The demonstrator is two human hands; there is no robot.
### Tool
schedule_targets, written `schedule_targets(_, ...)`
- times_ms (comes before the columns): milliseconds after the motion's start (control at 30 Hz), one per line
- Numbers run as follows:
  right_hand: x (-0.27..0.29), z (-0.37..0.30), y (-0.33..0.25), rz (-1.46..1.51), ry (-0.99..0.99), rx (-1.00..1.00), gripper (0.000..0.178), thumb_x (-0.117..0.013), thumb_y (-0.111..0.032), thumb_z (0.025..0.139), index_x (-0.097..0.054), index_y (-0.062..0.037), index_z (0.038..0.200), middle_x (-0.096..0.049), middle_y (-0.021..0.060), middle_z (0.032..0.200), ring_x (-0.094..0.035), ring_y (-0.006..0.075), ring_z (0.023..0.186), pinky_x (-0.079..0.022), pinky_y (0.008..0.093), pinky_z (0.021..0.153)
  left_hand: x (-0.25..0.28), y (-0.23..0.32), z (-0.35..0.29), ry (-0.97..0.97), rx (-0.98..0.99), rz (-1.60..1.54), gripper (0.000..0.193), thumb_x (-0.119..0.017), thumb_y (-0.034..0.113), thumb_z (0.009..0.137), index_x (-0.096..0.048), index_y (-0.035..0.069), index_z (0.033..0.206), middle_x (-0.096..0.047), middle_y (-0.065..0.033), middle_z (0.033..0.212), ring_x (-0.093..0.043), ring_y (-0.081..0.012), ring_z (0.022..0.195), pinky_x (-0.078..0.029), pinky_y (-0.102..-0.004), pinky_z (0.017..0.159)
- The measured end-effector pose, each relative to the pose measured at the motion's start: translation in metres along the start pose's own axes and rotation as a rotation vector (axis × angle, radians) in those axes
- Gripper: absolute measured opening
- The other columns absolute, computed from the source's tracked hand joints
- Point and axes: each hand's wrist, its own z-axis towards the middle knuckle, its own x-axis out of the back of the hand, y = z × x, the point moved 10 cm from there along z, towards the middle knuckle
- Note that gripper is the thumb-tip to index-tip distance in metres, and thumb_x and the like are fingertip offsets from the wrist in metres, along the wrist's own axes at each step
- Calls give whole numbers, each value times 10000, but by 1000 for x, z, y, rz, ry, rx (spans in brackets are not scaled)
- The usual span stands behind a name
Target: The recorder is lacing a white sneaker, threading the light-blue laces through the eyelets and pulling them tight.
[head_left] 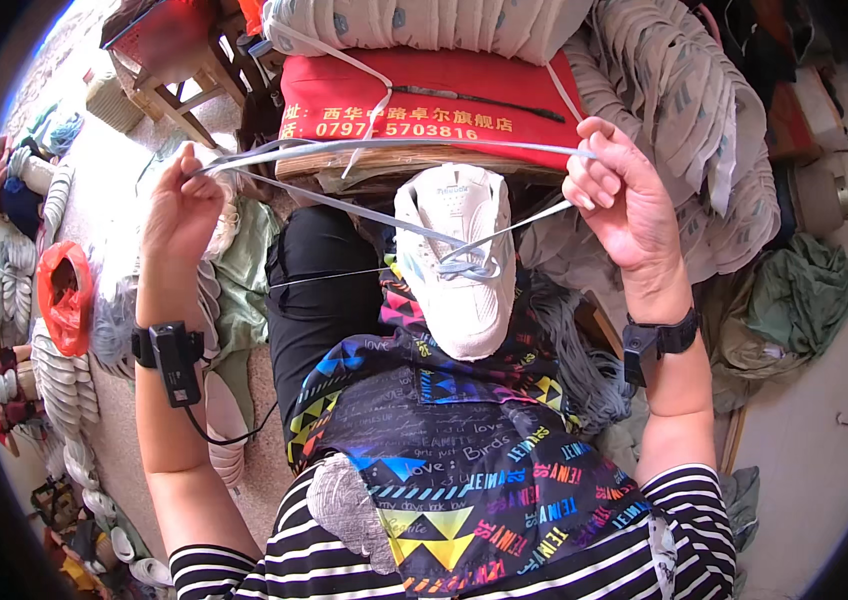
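A white shoe upper [464,317] lies over my lap, its toe toward me and its tongue at the far end. A flat grey-blue shoelace [339,205] passes through its lower eyelets, and its two lengths spread up and outward in a V. My left hand [181,210] pinches the lace, raised left of the shoe upper. On the other side, my right hand [632,205] is raised with curled fingers gripping the lace. One stretch of lace runs taut between both hands, above the tongue. Neither hand touches the shoe upper.
A red cloth [424,85] covers a surface ahead, with a stack of white shoe uppers [434,25] on it. More uppers [689,100] hang in bundles at the right. Loose grey laces [584,350] lie beside my lap. A wooden stool [179,90] stands far left, near a red plastic bag [65,297].
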Motion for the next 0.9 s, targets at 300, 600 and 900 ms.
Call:
schedule_targets(300,-6,-27,-8,-396,54,-131,153,-587,-64,922,-596,-17,1068,-462,-80,679,-386,8,530,-366,183,507,73,58,6,131,-18,-71,237,-544,9,947,-546,-2,1184,-560,-12,728,-372,-67,543,-341,-230,560)
schedule_targets(600,43,-32,-17,-40,151,-143,159,-560,-56,933,-594,-22,1084,-427,-53,612,-360,57,506,-389,238,577,265,192,30,279,-179,-121,505,-519,-98,880,-488,24,1369,-409,9,692,-360,-105,569,-362,-258,538)
schedule_targets(900,49,-33,-58,-167,152,70,178,-554,-65,940,-603,-11,1103,-479,-38,727,-432,38,637,-390,208,608,299,186,22,348,-201,-76,237,-532,36,973,-592,-45,1188,-665,-82,890,-639,-172,802,-508,-279,760)
